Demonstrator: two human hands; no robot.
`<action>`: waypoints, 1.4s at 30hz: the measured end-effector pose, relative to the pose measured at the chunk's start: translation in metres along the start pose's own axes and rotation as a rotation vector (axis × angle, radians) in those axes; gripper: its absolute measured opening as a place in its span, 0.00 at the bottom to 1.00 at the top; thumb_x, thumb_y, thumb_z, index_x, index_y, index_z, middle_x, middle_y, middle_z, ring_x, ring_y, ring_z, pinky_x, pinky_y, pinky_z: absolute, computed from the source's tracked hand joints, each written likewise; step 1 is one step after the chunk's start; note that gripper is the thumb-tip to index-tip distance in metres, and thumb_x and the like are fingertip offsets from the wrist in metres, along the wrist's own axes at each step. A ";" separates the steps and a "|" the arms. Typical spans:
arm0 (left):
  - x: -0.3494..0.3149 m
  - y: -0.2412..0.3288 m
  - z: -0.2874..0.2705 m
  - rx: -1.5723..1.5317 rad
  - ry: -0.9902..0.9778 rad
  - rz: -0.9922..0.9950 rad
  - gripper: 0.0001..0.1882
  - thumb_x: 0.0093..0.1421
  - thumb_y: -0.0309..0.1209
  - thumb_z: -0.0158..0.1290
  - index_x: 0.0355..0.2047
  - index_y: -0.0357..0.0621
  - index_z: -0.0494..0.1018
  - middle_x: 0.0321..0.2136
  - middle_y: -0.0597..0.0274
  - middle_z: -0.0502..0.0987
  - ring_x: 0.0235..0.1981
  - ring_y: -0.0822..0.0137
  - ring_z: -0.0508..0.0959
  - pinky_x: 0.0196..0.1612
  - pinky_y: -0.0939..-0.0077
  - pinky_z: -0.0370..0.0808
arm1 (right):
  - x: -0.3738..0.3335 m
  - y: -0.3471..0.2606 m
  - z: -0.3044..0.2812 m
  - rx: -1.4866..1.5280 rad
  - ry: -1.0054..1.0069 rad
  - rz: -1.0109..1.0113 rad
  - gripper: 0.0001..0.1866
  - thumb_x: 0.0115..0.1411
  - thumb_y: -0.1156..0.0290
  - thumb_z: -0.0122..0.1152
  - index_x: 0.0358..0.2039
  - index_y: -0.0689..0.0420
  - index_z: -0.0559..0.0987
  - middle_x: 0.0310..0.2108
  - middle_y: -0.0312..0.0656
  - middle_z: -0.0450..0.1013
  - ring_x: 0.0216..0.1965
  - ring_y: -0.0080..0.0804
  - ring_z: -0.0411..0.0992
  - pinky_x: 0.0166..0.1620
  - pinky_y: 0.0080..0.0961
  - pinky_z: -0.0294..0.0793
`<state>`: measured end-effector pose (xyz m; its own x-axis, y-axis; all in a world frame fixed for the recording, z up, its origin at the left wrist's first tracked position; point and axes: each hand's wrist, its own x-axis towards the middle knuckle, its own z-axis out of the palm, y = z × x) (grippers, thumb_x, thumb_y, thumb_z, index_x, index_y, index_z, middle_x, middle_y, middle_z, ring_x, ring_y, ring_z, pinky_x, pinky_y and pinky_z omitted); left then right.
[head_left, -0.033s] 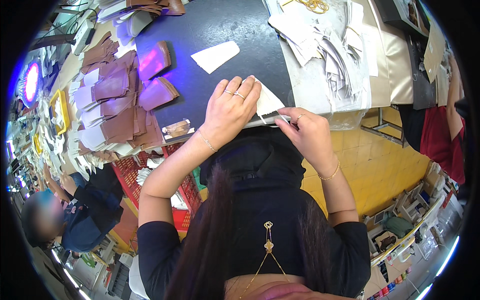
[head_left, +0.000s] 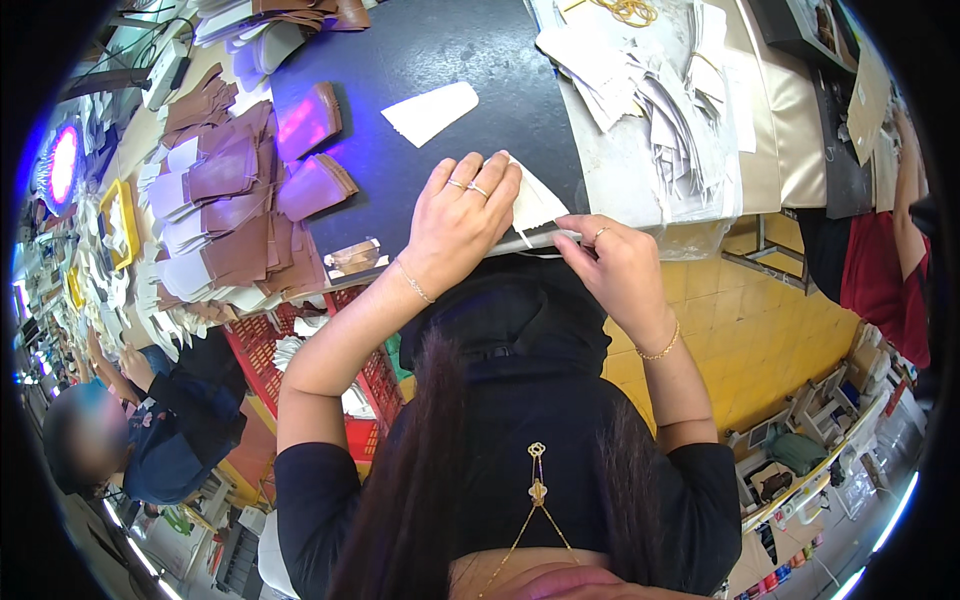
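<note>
A cream-white piece [head_left: 537,203] with a jagged near edge lies at the front edge of the black work mat [head_left: 385,55]. My left hand [head_left: 465,212] rests over its left side, fingers side by side and pressing it down. At the piece's right corner, my right hand [head_left: 612,262] has thumb and index finger drawn together. A thin white strip [head_left: 525,240] hangs from the near edge and bends toward that pinch; the fingers partly hide its end. Farther back on the mat lies a similar cream-white piece [head_left: 432,113], apart from both hands.
Two brown stacks [head_left: 317,187] sit on the mat's left side, beside many layered brown and white pieces [head_left: 225,215]. On the right, white cut pieces [head_left: 660,115] lie on a plastic-covered surface. A red basket [head_left: 365,390] stands below the table. Another person [head_left: 180,430] is at left.
My right thumb has moved slightly up toward the index finger. The thin strip now loops lower, along the table's edge. My left hand stays put.
</note>
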<state>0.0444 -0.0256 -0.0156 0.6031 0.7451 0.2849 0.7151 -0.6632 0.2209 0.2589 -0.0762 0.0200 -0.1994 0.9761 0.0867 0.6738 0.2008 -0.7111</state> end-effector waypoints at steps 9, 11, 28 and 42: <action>0.003 -0.004 0.007 -0.004 0.052 -0.015 0.20 0.55 0.28 0.61 0.49 0.42 0.76 0.50 0.62 0.78 0.48 0.61 0.77 0.53 0.61 0.71 | -0.004 0.025 0.010 0.646 -0.115 0.741 0.12 0.66 0.68 0.63 0.33 0.65 0.82 0.16 0.30 0.71 0.19 0.12 0.68 0.23 0.17 0.64; 0.003 -0.003 0.006 0.001 0.045 -0.021 0.21 0.55 0.28 0.61 0.50 0.43 0.76 0.50 0.62 0.78 0.48 0.61 0.76 0.53 0.62 0.71 | -0.006 0.028 0.010 0.606 -0.118 0.737 0.13 0.66 0.67 0.62 0.32 0.65 0.81 0.16 0.32 0.72 0.18 0.13 0.68 0.23 0.18 0.64; 0.003 0.004 -0.006 0.092 -0.087 0.034 0.25 0.55 0.31 0.59 0.55 0.58 0.75 0.51 0.55 0.75 0.51 0.55 0.74 0.53 0.58 0.71 | -0.001 0.031 0.008 0.325 -0.143 0.677 0.18 0.64 0.62 0.64 0.23 0.63 0.78 0.12 0.39 0.72 0.14 0.23 0.72 0.23 0.24 0.68; 0.027 -0.023 -0.022 -0.710 -0.330 -0.518 0.17 0.56 0.29 0.66 0.46 0.42 0.79 0.35 0.60 0.78 0.38 0.65 0.77 0.45 0.72 0.74 | -0.018 0.025 -0.032 -0.141 0.084 0.331 0.16 0.63 0.76 0.64 0.50 0.66 0.74 0.36 0.46 0.75 0.29 0.32 0.72 0.38 0.28 0.75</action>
<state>0.0365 0.0086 0.0079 0.4180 0.8695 -0.2634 0.6047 -0.0499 0.7949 0.3022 -0.0859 0.0230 0.1010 0.9924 -0.0708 0.7846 -0.1232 -0.6076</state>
